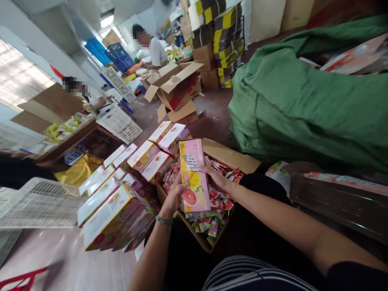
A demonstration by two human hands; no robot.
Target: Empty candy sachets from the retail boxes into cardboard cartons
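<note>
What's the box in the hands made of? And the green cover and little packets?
Held box: probably thin card, smooth, from its flat printed faces and straight edges.
Green cover: dull, maybe cloth or woven plastic, since it sags in folds.
Little packets: perhaps shiny plastic or foil, being thin and brightly printed.

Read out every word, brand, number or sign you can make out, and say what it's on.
No text is clear enough to quote.
Carton held in both hands: large dark stylised characters, too blurred to read surely.
Cartons standing on the left: similar lettering, too blurred.
Sachets: print too small.
Open cardboard box in the background: marks on a red patch, unreadable.
</note>
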